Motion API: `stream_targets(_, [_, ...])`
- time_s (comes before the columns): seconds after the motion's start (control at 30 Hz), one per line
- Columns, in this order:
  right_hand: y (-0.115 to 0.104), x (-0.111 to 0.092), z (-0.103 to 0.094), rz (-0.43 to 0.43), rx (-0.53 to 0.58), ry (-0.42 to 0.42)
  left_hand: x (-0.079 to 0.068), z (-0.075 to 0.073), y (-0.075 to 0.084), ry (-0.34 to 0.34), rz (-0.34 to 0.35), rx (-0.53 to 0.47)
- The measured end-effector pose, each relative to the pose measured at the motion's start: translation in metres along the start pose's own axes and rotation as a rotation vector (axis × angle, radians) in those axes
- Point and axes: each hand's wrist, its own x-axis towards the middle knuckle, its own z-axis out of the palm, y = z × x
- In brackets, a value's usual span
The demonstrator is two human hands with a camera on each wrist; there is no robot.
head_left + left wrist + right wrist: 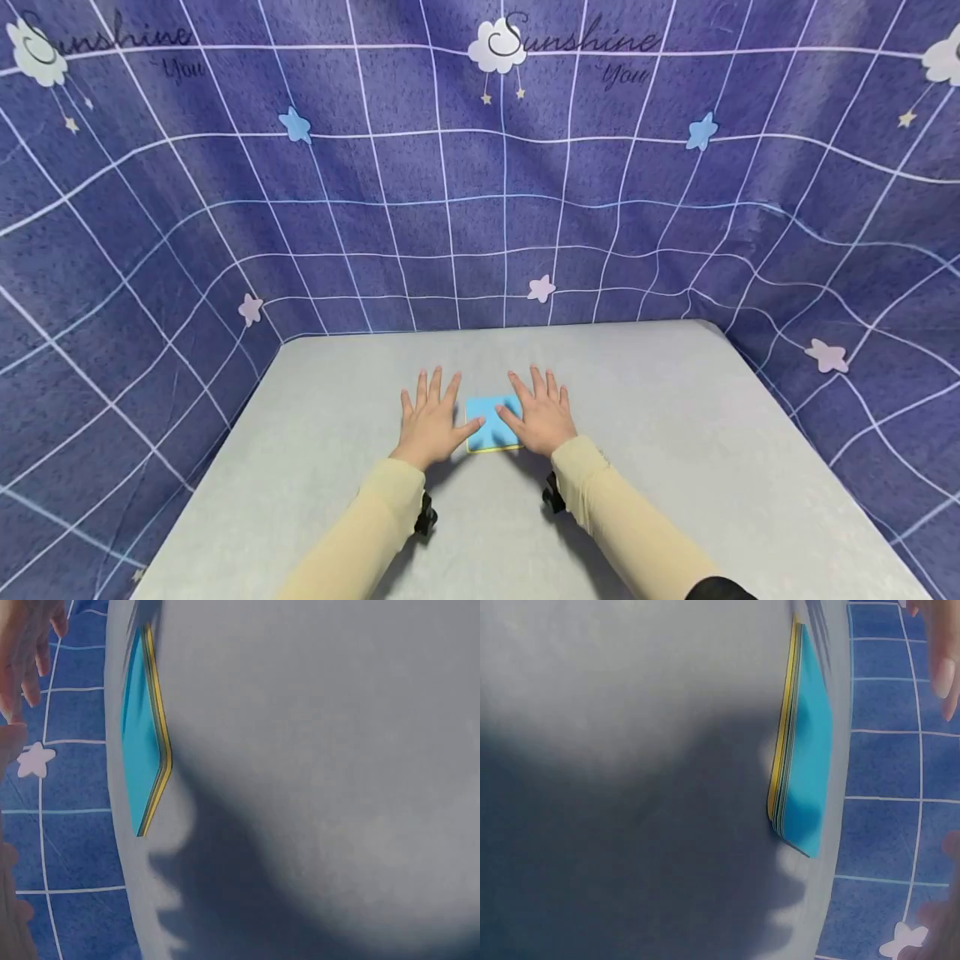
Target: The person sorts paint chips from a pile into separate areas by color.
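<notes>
A flat light-blue rectangle (483, 407) with a yellow lower edge lies on the grey tabletop, between and slightly under my hands. From the side, in the left wrist view, this layered blue stack (142, 742) is thin, with dark lines above the yellow layer. The right wrist view shows the same stack (810, 742) edge-on. My left hand (431, 427) is spread to its left, the thumb reaching over the near left part. On the other side my right hand (544, 422) is spread too, its thumb over the right part. Both hover above the table, casting shadows, and hold nothing.
The grey table (675, 467) runs back to a blue gridded curtain (412, 208) with stars and clouds, which encloses it at the back and both sides. Dark devices sit under both wrists, below beige sleeves (352, 533).
</notes>
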Motion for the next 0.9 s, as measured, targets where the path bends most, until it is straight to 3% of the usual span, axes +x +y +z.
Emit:
stream_targets(0.1, [0.001,-0.002,0.004,-0.002,0.001,-0.004,-0.001,0.006,-0.002,-0.011,0.010,0.005])
stream_targets(0.2, [0.003,-0.002,0.004,-0.020,0.013,-0.020,-0.001,0.010,-0.002,-0.064,0.033,0.005])
stream_targets(0.33, [0.008,0.000,0.002,-0.100,0.014,-0.135,-0.002,0.012,0.000,-0.185,0.067,0.024])
stream_targets(0.43, [0.012,0.000,0.000,-0.176,0.016,-0.234,-0.002,0.017,0.000,-0.235,0.101,0.047])
stream_targets(0.57, [0.016,0.000,0.001,-0.223,0.025,-0.294,-0.002,0.023,0.001,-0.255,0.139,0.041])
stream_targets(0.77, [0.019,-0.003,0.007,-0.221,0.014,-0.353,-0.008,0.033,0.004,-0.296,0.160,0.032])
stream_targets(0.9, [0.020,-0.001,0.007,-0.219,0.010,-0.352,-0.006,0.035,0.005,-0.280,0.164,0.038])
